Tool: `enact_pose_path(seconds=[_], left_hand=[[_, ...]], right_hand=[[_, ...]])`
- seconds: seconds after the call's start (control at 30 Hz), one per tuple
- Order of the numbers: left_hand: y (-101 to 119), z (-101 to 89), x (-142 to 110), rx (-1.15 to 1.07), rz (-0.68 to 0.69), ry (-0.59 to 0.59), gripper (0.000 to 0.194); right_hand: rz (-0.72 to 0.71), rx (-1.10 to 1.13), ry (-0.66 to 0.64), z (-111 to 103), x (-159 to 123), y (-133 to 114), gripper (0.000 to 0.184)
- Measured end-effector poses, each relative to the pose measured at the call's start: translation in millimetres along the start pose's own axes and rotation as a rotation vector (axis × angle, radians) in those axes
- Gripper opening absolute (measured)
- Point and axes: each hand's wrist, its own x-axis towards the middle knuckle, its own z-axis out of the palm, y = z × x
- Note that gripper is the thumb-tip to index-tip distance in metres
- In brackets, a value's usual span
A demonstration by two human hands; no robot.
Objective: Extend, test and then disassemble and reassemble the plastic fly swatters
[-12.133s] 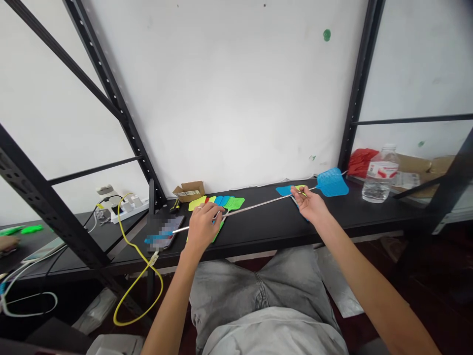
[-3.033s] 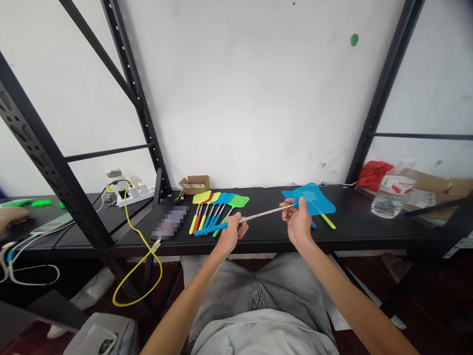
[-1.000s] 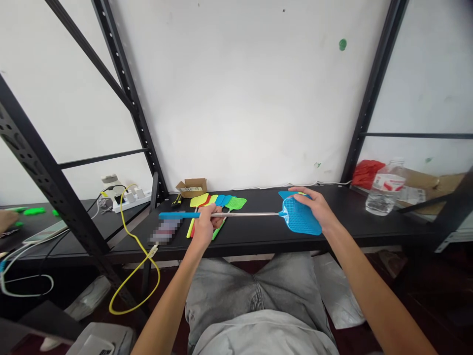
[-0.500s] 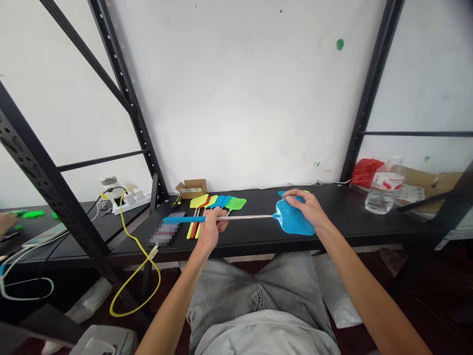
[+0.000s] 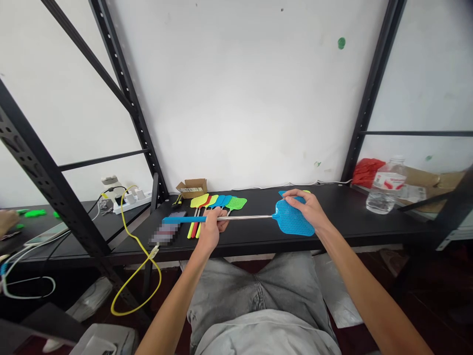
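Note:
A blue fly swatter (image 5: 293, 218) with a thin metal shaft and a blue grip is held level above the front of the black table. My left hand (image 5: 213, 224) is closed around it where the blue grip meets the shaft. With thumb and fingers, my right hand (image 5: 303, 206) pinches the upper edge of its perforated head. Behind my left hand several fly swatters (image 5: 199, 201) in yellow, red, blue and green lie side by side, their handles toward me. Past my right hand, the edges of a blue piece and a yellow-green piece show, mostly hidden.
A phone (image 5: 167, 231) with a yellow cable (image 5: 136, 238) lies left on the table (image 5: 340, 217). Behind it are a small cardboard box (image 5: 195, 187) and a power strip (image 5: 135, 201). A water bottle (image 5: 386, 187) and red bag (image 5: 366, 172) stand right. Another person's hand (image 5: 7, 222) shows far left.
Both hands keep their hold on the blue fly swatter. The glossy glare on its head has faded, suggesting a slight tilt; the whole view has shifted very slightly.

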Motion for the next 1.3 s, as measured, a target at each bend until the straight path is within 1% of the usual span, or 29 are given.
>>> enact_pose_path(seconds=[0.2,0.3,0.43,0.73,0.83,0.93,1.03,1.1,1.23,1.3], left_hand=[[-3.5,1.6,-1.7,0.016,0.011,-0.029,0.048],[-2.6,8.9,-5.7,0.041,0.004,-0.066,0.047],[-0.3,17.4,-10.6,0.105,-0.002,-0.075,0.047],[-9.1,16.9,-8.2,0.066,0.015,-0.093,0.049],[-10.1,23.5,-11.3,0.089,0.016,-0.116,0.048],[-9.8,34.3,-16.7,0.136,-0.004,-0.151,0.049],[-10.8,41.4,-20.4,0.161,-0.05,-0.133,0.051],[-13.1,41.5,-20.7,0.147,-0.07,-0.173,0.051],[-18.5,34.3,-17.4,0.184,-0.062,-0.34,0.052],[-18.5,27.9,-13.3,0.187,-0.065,-0.352,0.052]], right_hand=[[0.002,0.017,-0.003,1.1,-0.2,-1.6,0.023],[0.014,0.027,-0.018,6.7,-1.5,-1.7,0.023],[0.018,0.031,-0.04,14.7,-3.6,-1.1,0.022],[0.018,0.081,-0.037,21.6,-9.1,-11.8,0.022],[0.011,0.1,-0.051,28.8,-12.8,-16.7,0.023],[-0.014,0.124,-0.088,40.0,-16.8,-18.6,0.023],[0.003,0.158,-0.12,47.2,-20.1,-18.9,0.023],[0.028,0.186,-0.126,46.6,-21.4,-20.4,0.024],[0.016,0.184,-0.125,34.0,-19.4,-26.8,0.023],[-0.001,0.146,-0.105,24.2,-15.4,-29.1,0.023]])
